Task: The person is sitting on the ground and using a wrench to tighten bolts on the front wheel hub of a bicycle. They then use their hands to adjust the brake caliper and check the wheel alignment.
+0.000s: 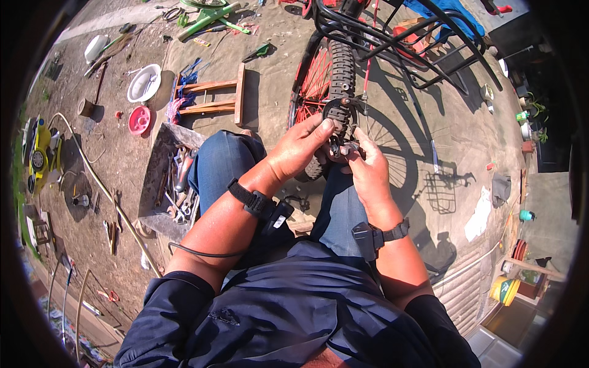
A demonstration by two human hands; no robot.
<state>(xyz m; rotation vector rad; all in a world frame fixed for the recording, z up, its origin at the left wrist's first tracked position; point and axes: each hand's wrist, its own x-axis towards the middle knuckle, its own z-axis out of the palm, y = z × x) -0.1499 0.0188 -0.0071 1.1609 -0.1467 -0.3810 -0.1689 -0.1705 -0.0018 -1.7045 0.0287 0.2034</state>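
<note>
A bicycle wheel with red spokes (pixel 314 83) and a knobby black tyre (pixel 342 67) stands upright between my knees. A dark brake caliper (pixel 351 109) straddles the tyre. My left hand (pixel 305 142) is closed at the caliper's left side, its thumb bent over the tyre and its fingertips partly hidden. My right hand (pixel 370 167) pinches a small dark metal part (pixel 347 149) at the lower end of the caliper. Both hands are close together there. Above the wheel extends a black tubular rear rack (pixel 423 37).
On my left, a metal tray (pixel 161 156) holds several wrenches. Beyond it lie a wooden stool (pixel 239 92), a white basin (pixel 145 83) and a pink basin (pixel 140 120). A green metal frame (pixel 208 21) lies at the far side. At right are a white cloth (pixel 478 214) and a yellow bucket (pixel 504 290).
</note>
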